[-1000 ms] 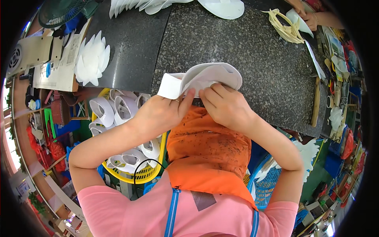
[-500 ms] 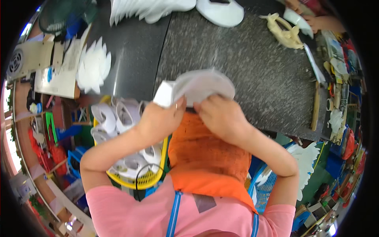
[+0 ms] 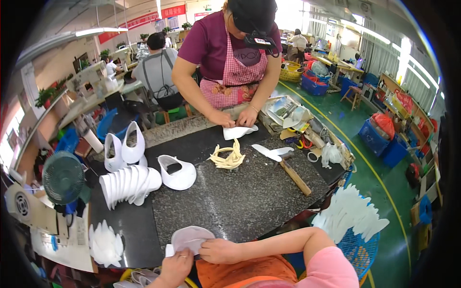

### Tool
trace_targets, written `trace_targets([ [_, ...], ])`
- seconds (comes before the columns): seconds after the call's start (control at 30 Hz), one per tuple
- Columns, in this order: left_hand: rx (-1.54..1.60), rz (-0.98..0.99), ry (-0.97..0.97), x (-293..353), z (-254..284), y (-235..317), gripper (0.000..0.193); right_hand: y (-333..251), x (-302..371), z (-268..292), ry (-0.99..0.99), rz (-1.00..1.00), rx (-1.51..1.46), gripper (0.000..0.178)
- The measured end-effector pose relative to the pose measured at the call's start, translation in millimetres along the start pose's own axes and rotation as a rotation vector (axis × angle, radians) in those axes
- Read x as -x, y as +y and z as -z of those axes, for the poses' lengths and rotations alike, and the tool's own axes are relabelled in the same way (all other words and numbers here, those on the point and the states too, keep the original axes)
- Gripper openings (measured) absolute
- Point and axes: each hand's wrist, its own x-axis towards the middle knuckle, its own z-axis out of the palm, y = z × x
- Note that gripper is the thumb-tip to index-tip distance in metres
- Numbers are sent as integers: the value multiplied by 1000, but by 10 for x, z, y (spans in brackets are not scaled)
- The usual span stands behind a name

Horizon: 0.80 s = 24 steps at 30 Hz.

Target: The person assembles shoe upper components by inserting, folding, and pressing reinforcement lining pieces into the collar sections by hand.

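A white curved shoe-upper piece (image 3: 188, 237) lies half over the near edge of the dark speckled table (image 3: 240, 201). My left hand (image 3: 175, 270), with a ring on one finger, grips it from below at its lower edge. My right hand (image 3: 221, 250) holds its right side, fingers curled onto it. Both hands sit just above my orange apron (image 3: 240, 272). My right forearm runs off to the right in a pink sleeve.
Across the table a person in a checked apron presses a white piece (image 3: 238, 131). On the table are a row of stacked white uppers (image 3: 128, 185), a single upper (image 3: 178, 174), cream strips (image 3: 229, 157) and a wooden-handled tool (image 3: 294, 176). A blue basket of white pieces (image 3: 353, 218) stands right, a fan (image 3: 63, 177) left.
The view has swung up from my lap to across the table. My hands still hold the white piece, now low at the table's near edge.
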Motion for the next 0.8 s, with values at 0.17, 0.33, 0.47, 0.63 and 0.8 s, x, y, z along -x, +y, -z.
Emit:
trace_targets([
  [0.17,4,48,-7,-35,-22,-52,30,37,-43,126,17,-18,-59,13],
  [0.33,154,8,50,-277,246,-301,16,239,-157,286,37,-64,-42,12],
  [0.47,311,239,12,-341,390,-134,15,212,-221,412,111,9,-21,14],
  [0.63,1214,323,-135,-200,427,-217,11,185,-137,715,183,14,-304,26],
  [0.8,1120,388,-401,-699,665,-268,16,227,-301,1079,-68,-201,-152,36],
])
